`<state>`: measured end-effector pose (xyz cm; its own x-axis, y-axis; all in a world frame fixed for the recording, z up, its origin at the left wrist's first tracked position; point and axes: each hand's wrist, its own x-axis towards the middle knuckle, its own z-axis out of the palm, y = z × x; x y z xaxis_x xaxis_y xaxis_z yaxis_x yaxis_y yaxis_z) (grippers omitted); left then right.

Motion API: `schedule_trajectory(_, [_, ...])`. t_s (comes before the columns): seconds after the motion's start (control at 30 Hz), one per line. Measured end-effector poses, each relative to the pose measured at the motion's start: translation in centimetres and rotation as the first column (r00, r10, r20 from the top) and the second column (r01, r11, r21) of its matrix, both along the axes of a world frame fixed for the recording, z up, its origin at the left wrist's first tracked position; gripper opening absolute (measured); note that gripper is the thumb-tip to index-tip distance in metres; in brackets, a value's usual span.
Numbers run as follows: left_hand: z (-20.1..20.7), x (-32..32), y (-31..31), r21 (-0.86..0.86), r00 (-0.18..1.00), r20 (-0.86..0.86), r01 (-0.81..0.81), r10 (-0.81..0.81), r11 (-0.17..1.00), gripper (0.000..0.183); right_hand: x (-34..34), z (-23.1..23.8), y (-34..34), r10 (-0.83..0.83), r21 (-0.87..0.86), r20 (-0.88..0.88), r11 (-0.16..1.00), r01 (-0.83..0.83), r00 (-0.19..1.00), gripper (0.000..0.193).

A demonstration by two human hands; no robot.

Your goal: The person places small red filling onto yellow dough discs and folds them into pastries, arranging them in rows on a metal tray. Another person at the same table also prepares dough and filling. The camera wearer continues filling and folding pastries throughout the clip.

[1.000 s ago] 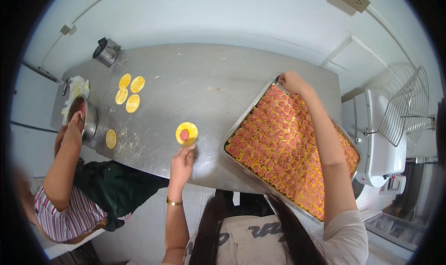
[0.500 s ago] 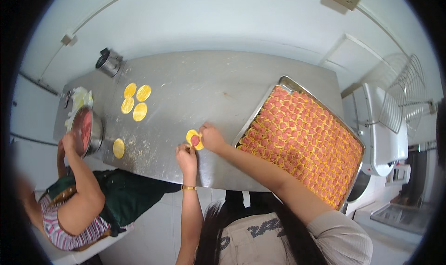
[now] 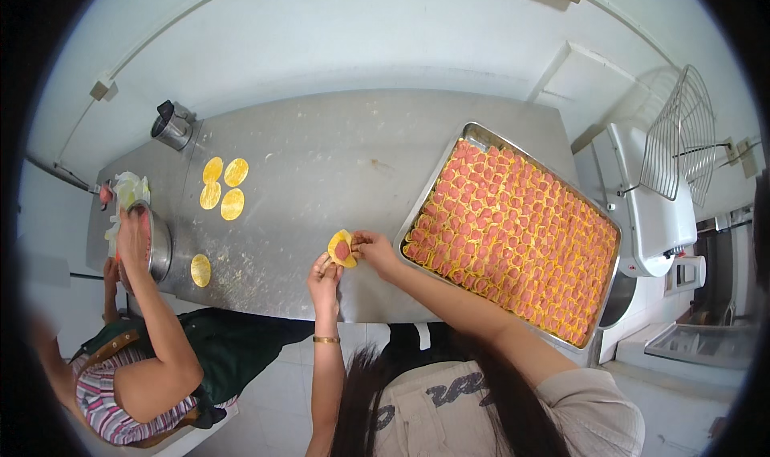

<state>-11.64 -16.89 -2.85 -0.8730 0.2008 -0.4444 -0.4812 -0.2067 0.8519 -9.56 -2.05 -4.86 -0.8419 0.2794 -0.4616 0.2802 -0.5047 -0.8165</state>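
A round yellow dough wrapper (image 3: 338, 238) with a lump of pink filling (image 3: 342, 250) in its middle is held just above the near part of the steel table. My left hand (image 3: 325, 281) pinches its lower left edge between thumb and fingers. At its right edge my right hand (image 3: 375, 252) is closed on the same wrapper. Several flat yellow wrappers (image 3: 232, 204) lie to the left, and a single yellow wrapper (image 3: 200, 270) rests nearer the front edge. On the right, a large metal tray (image 3: 481, 138) bears rows of small yellow cups with pink filling (image 3: 513, 240).
At the left, a co-worker's hand (image 3: 132, 236) reaches into a steel bowl (image 3: 163, 244) of pink filling. Behind it are a crumpled plastic bag (image 3: 131, 188) and a metal cup (image 3: 172, 128). Flour dusts the steel table (image 3: 321, 152). A white appliance (image 3: 654, 204) stands beyond the tray.
The view has shifted slightly. My right hand has moved down along the wrapper's right edge, and the wrapper is now lifted and tilted more. The co-worker's hand has moved further over the bowl.
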Motion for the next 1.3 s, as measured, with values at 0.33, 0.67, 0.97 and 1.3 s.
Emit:
schedule_trajectory(0.33, [1.1,-0.3,0.5,0.008,0.998,-0.014,0.063,-0.063,0.998,0.021,0.4,1.8,0.3,0.059,0.013,-0.074,0.998,-0.058,0.996,0.029])
schedule_trajectory(0.67, [1.0,0.1,0.7,0.068,0.992,-0.128,0.026,-0.017,0.997,0.009,1.1,3.4,-0.4,0.112,0.144,-0.15,0.985,-0.091,0.982,0.029])
schedule_trajectory(0.97, [1.4,1.2,-0.2,0.032,0.987,-0.159,0.039,-0.033,0.999,0.015,1.0,2.3,0.6,0.289,0.6,-0.022,0.769,-0.219,0.957,0.022])
schedule_trajectory(1.3, [0.0,2.7,-0.7,-0.539,0.75,-0.511,0.1,-0.419,0.836,0.024,2.5,3.1,0.5,0.437,0.918,0.029,0.345,-0.197,0.899,0.019])
